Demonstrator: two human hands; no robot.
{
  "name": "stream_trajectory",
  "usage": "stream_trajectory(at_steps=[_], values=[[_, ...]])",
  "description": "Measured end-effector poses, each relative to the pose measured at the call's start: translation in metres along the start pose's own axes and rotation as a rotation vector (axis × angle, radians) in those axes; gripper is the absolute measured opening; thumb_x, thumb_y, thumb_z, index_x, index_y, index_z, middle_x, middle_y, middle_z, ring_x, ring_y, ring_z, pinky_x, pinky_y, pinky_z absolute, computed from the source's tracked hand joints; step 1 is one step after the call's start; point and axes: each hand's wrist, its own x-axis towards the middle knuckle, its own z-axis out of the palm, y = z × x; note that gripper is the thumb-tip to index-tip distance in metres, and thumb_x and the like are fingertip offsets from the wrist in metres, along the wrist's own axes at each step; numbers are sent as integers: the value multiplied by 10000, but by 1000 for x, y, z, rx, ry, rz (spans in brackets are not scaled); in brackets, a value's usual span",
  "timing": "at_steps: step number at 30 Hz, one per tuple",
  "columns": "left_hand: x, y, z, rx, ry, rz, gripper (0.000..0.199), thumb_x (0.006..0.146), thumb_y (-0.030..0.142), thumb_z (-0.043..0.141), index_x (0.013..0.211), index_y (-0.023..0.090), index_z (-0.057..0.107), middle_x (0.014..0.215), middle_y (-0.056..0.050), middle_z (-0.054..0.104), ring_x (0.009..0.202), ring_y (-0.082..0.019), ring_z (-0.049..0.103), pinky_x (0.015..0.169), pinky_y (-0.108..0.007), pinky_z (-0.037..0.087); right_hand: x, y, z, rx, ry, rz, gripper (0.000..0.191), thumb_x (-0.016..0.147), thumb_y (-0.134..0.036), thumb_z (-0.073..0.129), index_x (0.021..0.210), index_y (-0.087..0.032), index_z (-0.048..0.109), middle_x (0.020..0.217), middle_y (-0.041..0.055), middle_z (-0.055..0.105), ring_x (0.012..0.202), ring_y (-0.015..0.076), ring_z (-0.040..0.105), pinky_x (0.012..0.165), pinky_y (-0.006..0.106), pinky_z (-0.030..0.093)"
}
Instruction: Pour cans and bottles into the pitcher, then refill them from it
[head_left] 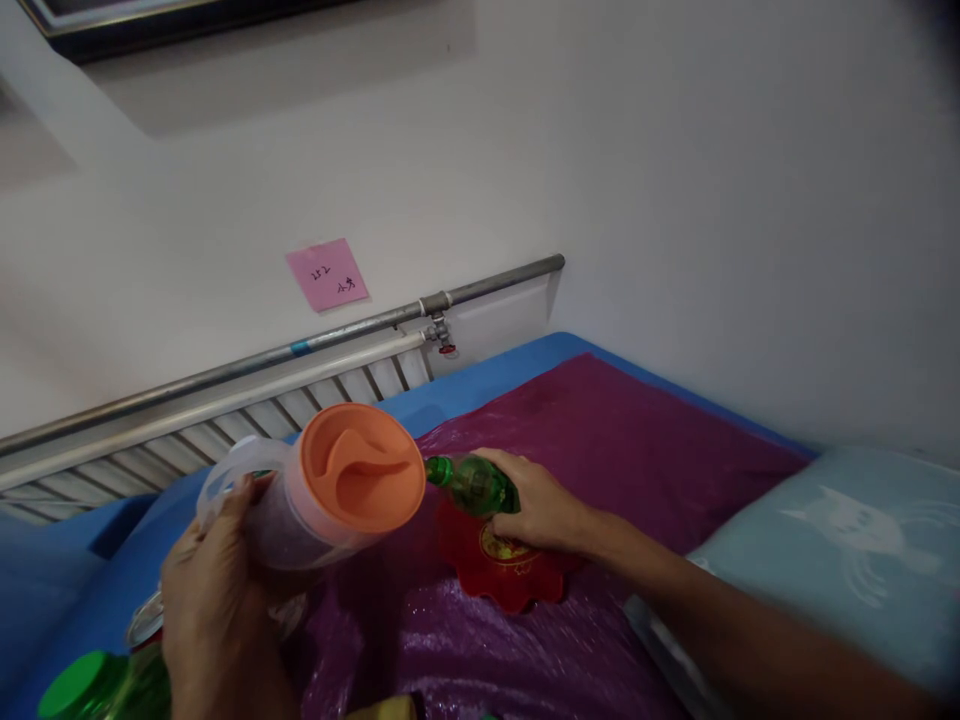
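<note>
My left hand (214, 585) is closed around the handle side of a clear plastic pitcher (289, 525), which tilts so that its orange lid (364, 468) faces me. In my right hand (536, 505) is a small green bottle (480, 484), lying on its side with its green cap end pointing left at the lid's edge. Whether cap and lid touch I cannot tell. Beneath the bottle and right hand sits a red scalloped dish (506, 585) with a gold pattern in its middle.
Shiny purple plastic (592, 430) covers a blue bed surface (495, 372). At lower left stand a green-capped bottle (86, 685) and a can (144, 618), partly hidden. A pillow (847, 540) lies right. Behind are a radiator (285, 410), a pipe (360, 328) and a pink note (328, 275).
</note>
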Motion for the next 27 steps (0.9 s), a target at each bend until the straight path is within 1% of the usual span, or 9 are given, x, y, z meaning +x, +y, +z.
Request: stream_trajectory(at_steps=[2,7,9,11,13,16,20,24,27], values=[[-4,4,1,-12,11,-69,400,542,388,776,895,200,768,640,10,679,516,-149,596,378,-205,416,0,0,0,-1,-4,-7,601,570,-114,650,1163,-191,595,1124,66,678,1004,253,614,889,378,472],[-4,5,3,9,50,-26,353,541,366,767,848,192,770,651,10,683,509,-138,601,381,-190,428,1,-1,-1,-4,-4,-11,606,563,-105,649,1162,-189,596,1122,66,677,1009,253,611,890,373,470],[-2,2,2,23,39,-24,385,539,392,769,872,198,770,698,-4,698,533,-167,619,387,-229,459,1,-1,-1,-5,-10,-7,609,563,-103,646,1165,-185,596,1116,67,678,992,249,614,880,371,473],[-1,0,0,27,11,-45,460,524,437,782,928,217,767,748,-21,712,557,-207,637,384,-276,476,1,-1,-1,0,-15,-6,608,567,-105,643,1168,-182,596,1109,66,679,972,242,617,866,365,476],[0,-2,-2,37,-15,-40,511,516,471,792,967,232,762,771,-26,716,563,-217,640,392,-299,487,1,0,0,2,-17,-8,613,567,-103,643,1172,-180,595,1108,64,680,972,239,618,865,362,475],[1,-2,-4,15,-30,-20,469,537,452,784,943,219,761,724,-10,704,548,-181,627,413,-261,482,1,1,0,-3,-10,-10,621,561,-104,649,1174,-178,596,1128,69,677,1003,249,614,878,363,468],[0,-2,-2,-15,-28,-47,444,543,426,776,923,198,750,665,1,686,532,-169,615,384,-223,432,1,1,0,-6,-6,-10,654,556,-105,653,1201,-180,582,1155,74,673,1028,257,609,904,374,461],[1,-2,-1,7,-16,-14,416,540,418,768,897,203,756,692,1,697,522,-161,612,396,-233,458,1,-1,-1,-8,-16,-11,644,564,-104,642,1201,-179,581,1136,74,675,1006,255,615,894,377,466],[3,-3,-2,25,-26,-63,464,520,445,773,918,207,757,700,-10,694,511,-201,618,376,-292,475,0,-2,-1,2,-8,-15,635,568,-109,636,1195,-194,584,1126,66,677,998,254,620,885,376,469]])
